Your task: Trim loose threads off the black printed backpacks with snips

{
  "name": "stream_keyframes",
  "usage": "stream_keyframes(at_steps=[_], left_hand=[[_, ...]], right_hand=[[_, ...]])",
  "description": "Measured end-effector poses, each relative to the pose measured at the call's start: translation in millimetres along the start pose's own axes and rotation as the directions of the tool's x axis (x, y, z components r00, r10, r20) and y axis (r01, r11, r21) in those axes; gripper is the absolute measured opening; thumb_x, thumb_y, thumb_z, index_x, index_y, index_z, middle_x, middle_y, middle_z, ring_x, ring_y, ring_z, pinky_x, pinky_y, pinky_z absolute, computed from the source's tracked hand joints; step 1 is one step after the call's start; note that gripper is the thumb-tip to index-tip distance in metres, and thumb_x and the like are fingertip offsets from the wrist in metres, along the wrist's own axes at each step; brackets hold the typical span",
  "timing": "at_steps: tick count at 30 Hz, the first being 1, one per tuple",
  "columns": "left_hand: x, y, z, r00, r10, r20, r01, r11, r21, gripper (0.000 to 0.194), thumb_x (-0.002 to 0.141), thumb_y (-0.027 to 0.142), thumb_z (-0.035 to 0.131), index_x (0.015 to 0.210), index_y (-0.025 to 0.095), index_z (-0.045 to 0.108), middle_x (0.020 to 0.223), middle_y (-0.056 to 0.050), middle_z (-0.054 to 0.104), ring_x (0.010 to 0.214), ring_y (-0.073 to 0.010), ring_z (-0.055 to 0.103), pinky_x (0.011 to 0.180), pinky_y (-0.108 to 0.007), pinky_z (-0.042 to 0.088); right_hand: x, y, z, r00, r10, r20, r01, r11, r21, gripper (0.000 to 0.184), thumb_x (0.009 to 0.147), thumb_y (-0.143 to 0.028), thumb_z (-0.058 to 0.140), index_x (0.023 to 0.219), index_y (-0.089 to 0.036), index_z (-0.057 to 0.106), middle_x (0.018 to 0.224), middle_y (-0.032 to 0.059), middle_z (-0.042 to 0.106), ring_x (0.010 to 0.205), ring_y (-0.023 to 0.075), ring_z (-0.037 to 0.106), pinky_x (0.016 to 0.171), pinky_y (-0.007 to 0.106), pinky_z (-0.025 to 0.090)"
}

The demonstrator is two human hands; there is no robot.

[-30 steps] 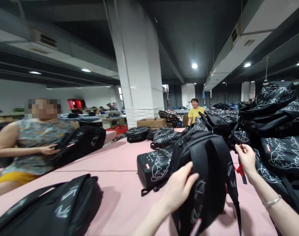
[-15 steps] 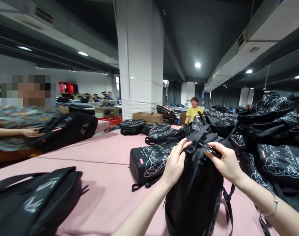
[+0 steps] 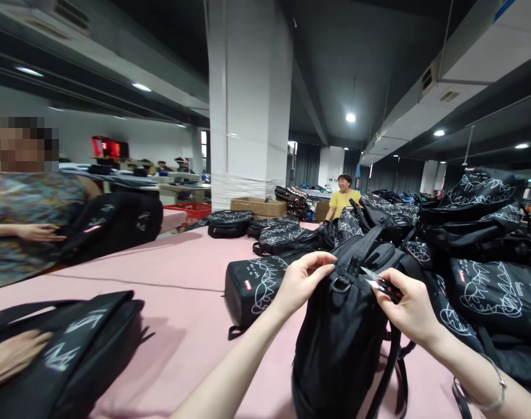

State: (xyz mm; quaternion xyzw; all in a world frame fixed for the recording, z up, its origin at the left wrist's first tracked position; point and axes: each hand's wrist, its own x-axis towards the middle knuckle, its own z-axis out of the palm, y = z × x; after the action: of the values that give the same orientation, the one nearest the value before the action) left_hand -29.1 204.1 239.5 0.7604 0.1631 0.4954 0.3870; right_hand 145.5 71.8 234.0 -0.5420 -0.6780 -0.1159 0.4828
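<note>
A black backpack point(image 3: 341, 343) stands upright on the pink table point(image 3: 191, 273) right in front of me. My left hand point(image 3: 300, 280) pinches the fabric at the top of the backpack, beside a metal ring. My right hand point(image 3: 407, 305) is closed on small thread snips point(image 3: 376, 280), with the blades pointing left at the top of the backpack, close to the fingers of my left hand.
A high pile of black backpacks with white line drawings point(image 3: 474, 244) fills the right side. More backpacks point(image 3: 252, 285) lie behind mine. At the left a seated person point(image 3: 21, 221) holds a backpack point(image 3: 112, 224); another person's hand point(image 3: 12, 358) rests on a near-left backpack point(image 3: 77, 349). A white pillar point(image 3: 248, 105) stands behind.
Both my hands moved to the top of the backpack. The right hand let go of the strap and now holds snips at the top. A person's hand appeared at the lower left.
</note>
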Motion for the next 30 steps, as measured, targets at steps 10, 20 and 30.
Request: stream_keyframes(at_steps=[10,20,30], left_hand=[[2.4,15.0,19.9,0.964,0.204,0.172,-0.253,0.903,0.347,0.008,0.073,0.021,0.062,0.068,0.016,0.064,0.071,-0.001,0.059,0.071,-0.0128,0.053,0.066,-0.023,0.040],[-17.0,32.8,42.6,0.942,0.321,0.101,-0.336,0.876,0.346,0.014,0.081,0.024,0.049,0.070,0.015,0.050,0.075,-0.002,0.052,0.073,-0.0125,0.049,0.068,-0.023,0.039],[-40.9,-35.8,18.8,0.988,-0.153,-0.033,0.156,0.973,0.169,0.042,0.085,0.049,0.032,0.071,0.015,0.053,0.077,-0.004,0.054,0.075,-0.0154,0.051,0.072,-0.026,0.042]], right_hand=[[-25.9,12.1,-20.2,0.995,-0.083,-0.048,0.078,0.991,-0.109,0.008,0.077,-0.026,0.053,0.082,-0.021,0.057,0.060,-0.0033,0.057,0.044,0.0077,0.052,0.044,0.015,0.041],[-50.6,44.9,-56.3,0.988,-0.150,-0.044,0.136,0.963,-0.234,0.020,0.077,-0.033,0.057,0.091,-0.020,0.058,0.070,-0.0013,0.064,0.053,0.0094,0.060,0.046,0.010,0.045],[-47.2,68.6,-68.6,0.983,-0.035,-0.178,0.022,0.997,-0.073,0.009,0.076,-0.023,0.057,0.080,-0.015,0.058,0.069,0.0014,0.060,0.058,0.0098,0.055,0.054,0.017,0.044]])
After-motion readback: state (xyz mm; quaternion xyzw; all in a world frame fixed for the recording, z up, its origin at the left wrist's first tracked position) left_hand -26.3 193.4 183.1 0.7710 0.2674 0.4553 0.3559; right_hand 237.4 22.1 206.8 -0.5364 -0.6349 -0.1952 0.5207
